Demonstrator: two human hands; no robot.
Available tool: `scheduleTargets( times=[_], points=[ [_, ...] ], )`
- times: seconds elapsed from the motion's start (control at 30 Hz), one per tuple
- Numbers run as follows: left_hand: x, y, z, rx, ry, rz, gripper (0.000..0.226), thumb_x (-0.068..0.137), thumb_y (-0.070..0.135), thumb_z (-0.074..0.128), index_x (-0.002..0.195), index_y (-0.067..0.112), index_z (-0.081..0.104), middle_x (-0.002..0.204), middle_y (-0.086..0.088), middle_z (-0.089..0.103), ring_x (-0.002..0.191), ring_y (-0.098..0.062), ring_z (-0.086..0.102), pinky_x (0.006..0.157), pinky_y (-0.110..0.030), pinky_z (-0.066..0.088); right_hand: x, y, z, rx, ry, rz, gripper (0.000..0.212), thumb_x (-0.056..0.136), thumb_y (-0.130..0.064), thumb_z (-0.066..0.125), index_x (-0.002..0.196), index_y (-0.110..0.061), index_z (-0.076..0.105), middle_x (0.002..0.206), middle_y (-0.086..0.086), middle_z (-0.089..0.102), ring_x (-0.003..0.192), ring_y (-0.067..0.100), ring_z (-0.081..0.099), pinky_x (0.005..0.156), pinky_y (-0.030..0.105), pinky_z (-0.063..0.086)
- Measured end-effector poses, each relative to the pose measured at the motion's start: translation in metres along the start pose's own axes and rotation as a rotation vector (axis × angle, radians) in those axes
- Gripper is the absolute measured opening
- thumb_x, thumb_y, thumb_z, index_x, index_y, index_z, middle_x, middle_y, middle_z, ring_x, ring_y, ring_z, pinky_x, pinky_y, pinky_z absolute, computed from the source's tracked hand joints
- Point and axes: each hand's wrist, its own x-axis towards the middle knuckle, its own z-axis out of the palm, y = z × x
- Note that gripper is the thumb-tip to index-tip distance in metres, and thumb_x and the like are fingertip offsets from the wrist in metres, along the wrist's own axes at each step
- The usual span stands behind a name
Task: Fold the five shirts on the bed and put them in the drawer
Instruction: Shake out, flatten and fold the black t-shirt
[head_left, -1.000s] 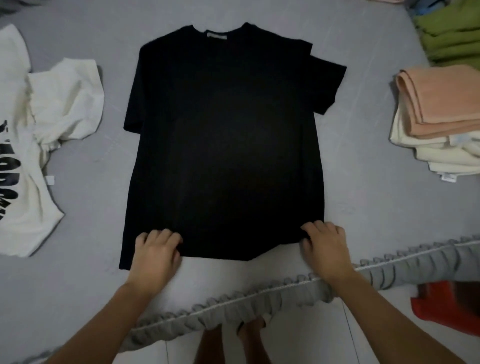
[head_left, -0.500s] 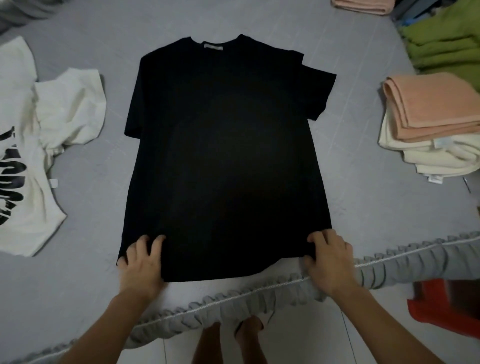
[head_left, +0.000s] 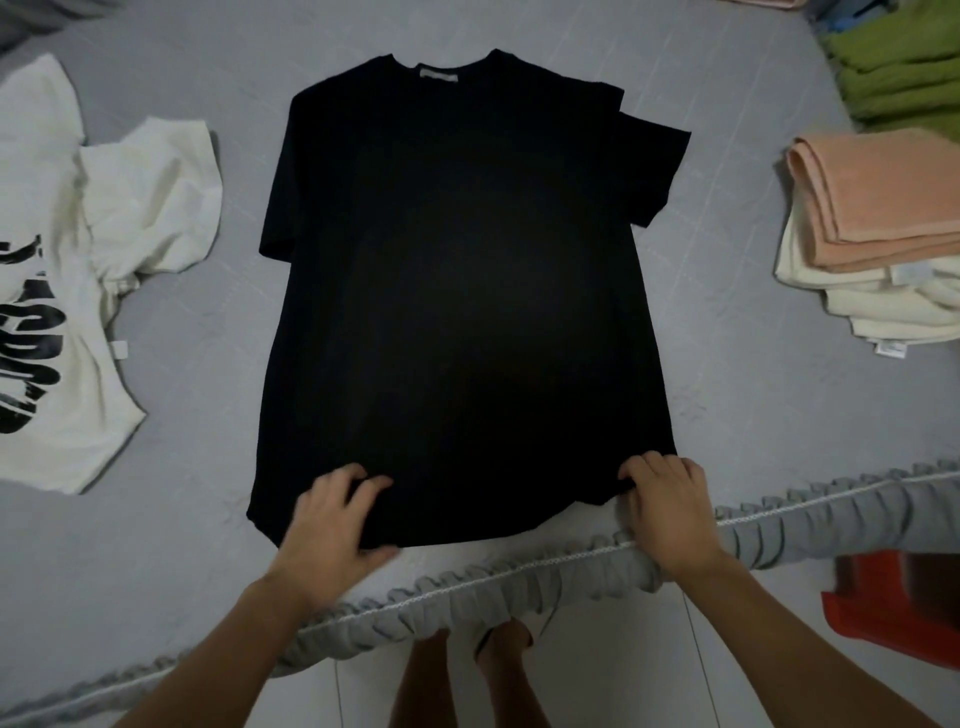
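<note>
Left sleeve tucked under black shirt (head_left: 462, 291).

I see a plain black shirt (head_left: 462, 291) in the middle, with a small white label at its far neckline. The bed sheet (head_left: 197, 519) under it is grey, its near ruffled edge grey with a white cord. On the left lies a cream-white shirt (head_left: 67, 249) with bold black lettering. On the right, a peach folded shirt (head_left: 872, 192) sits on cream folded ones (head_left: 893, 301). Far right I see green fabric (head_left: 904, 67); near right, something red (head_left: 898, 608).
</note>
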Motion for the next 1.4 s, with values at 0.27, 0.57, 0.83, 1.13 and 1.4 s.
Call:
scheduleTargets(
  times=[0.27, 0.57, 0.83, 1.13, 1.4],
  points=[
    [0.028, 0.031, 0.006, 0.006, 0.065, -0.090, 0.041, 0.078, 0.018, 0.075, 0.116, 0.018, 0.062, 0.113, -0.009, 0.055, 0.093, -0.027, 0.052, 0.078, -0.041, 0.049, -0.007, 0.000, -0.006, -0.152, -0.237, 0.024, 0.064, 0.053, -0.022, 0.083, 0.113, -0.011, 0.065, 0.117, 0.018, 0.057, 0.102, 0.037, 0.056, 0.097, 0.049, 0.035],
    [0.013, 0.010, 0.008, 0.025, 0.071, -0.127, 0.039, 0.074, 0.012, 0.079, 0.110, 0.014, 0.066, 0.095, -0.008, 0.060, 0.079, -0.029, 0.059, 0.069, -0.042, 0.050, 0.009, -0.013, -0.003, -0.238, -0.280, -0.058, 0.045, 0.063, -0.007, 0.079, 0.106, -0.014, 0.069, 0.094, 0.008, 0.064, 0.086, 0.030, 0.061, 0.097, 0.047, 0.045],
    [-0.005, -0.024, -0.010, 0.308, -0.338, -0.390, 0.049, 0.093, 0.026, 0.048, 0.141, 0.028, 0.039, 0.129, -0.003, 0.045, 0.116, -0.024, 0.049, 0.097, -0.036, 0.043, 0.011, 0.017, -0.021, -0.325, -0.577, 0.036, 0.035, 0.084, -0.022, 0.052, 0.118, -0.029, 0.058, 0.110, -0.002, 0.059, 0.106, 0.022, 0.053, 0.103, 0.037, 0.027],
    [0.062, -0.012, -0.058, -0.065, -0.055, -0.412, 0.034, 0.089, 0.029, 0.058, 0.122, 0.022, 0.055, 0.120, -0.004, 0.053, 0.105, -0.024, 0.054, 0.087, -0.037, 0.049, 0.069, -0.023, -0.036, -0.153, -0.439, 0.129, 0.042, 0.089, -0.036, 0.051, 0.129, -0.025, 0.051, 0.124, 0.003, 0.050, 0.110, 0.021, 0.049, 0.095, 0.034, 0.037],
    [0.192, -0.061, -0.125, -0.459, 0.412, -0.675, 0.049, 0.096, 0.029, 0.057, 0.140, 0.011, 0.045, 0.138, -0.018, 0.046, 0.125, -0.037, 0.045, 0.103, -0.048, 0.039, 0.203, -0.106, -0.022, -0.007, -0.335, 0.060, 0.062, 0.095, -0.036, 0.051, 0.151, -0.023, 0.028, 0.160, 0.009, 0.016, 0.146, 0.026, 0.020, 0.119, 0.042, 0.021]
  ],
)
